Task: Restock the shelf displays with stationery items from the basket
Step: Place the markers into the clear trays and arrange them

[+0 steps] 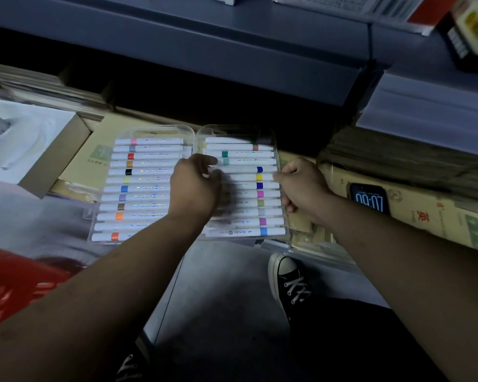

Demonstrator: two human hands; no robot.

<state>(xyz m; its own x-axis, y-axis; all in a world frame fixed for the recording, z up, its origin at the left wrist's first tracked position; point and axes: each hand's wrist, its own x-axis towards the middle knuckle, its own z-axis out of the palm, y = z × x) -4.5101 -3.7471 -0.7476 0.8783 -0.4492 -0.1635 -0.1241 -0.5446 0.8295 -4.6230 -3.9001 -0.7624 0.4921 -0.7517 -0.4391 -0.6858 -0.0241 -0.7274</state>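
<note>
A clear plastic marker case (146,186) lies opened flat on a low shelf, both halves filled with several white acrylic markers (240,194) bearing coloured bands. My left hand (195,186) rests over the hinge between the halves, its curled fingers touching markers in the right half. My right hand (301,186) grips the right edge of the case, thumb on top and fingers under. A red basket (17,285) sits at the lower left, blurred.
A phone (369,198) showing a timer lies on cardboard boxes (425,216) to the right. A white-topped box (25,144) stands at left. A grey shelf board (232,45) overhangs above. My black sneaker (287,282) stands on the grey floor below.
</note>
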